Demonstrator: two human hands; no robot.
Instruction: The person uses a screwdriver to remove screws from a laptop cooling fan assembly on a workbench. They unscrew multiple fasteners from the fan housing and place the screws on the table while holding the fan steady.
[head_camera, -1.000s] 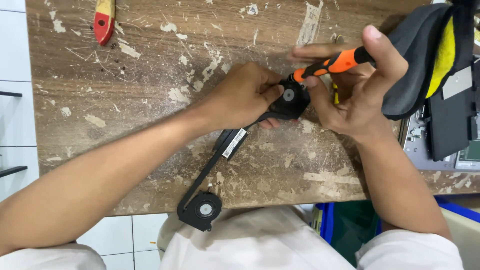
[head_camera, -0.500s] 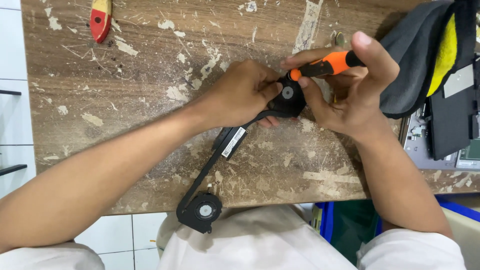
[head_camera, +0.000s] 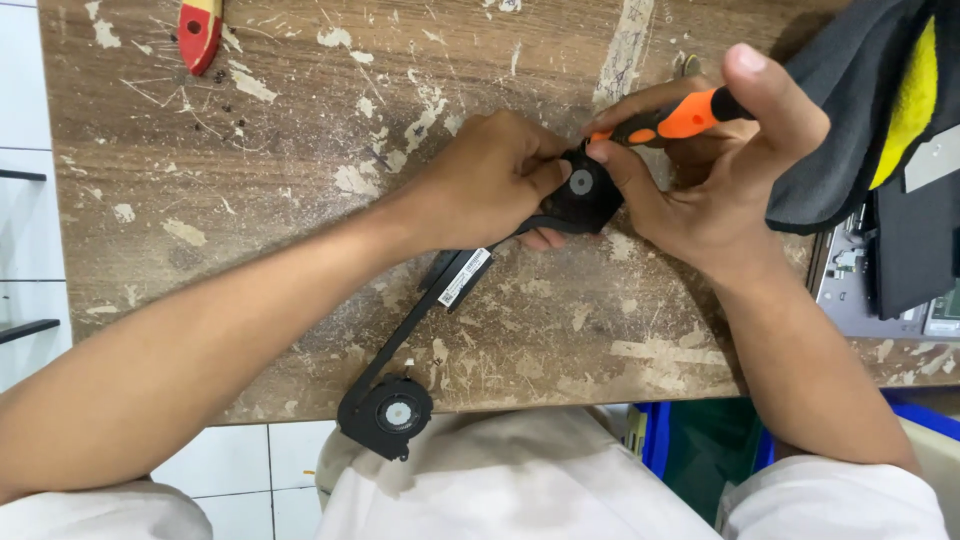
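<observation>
Fan assembly (head_camera: 470, 300) grasped by left hand (head_camera: 490, 175); right hand (head_camera: 700, 190) grips screwdriver (head_camera: 670, 120) over scuffed wooden table (head_camera: 250, 200).

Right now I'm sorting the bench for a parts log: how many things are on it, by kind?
Screwdrivers, orange and black, in the right hand: 1
Black cooling-fan assemblies, left hand on one end: 1
Fans on that assembly: 2
Red-handled tools at the top edge: 1
Black and yellow cloths: 1
Total, with the fans counted inside the assembly: 4
</observation>
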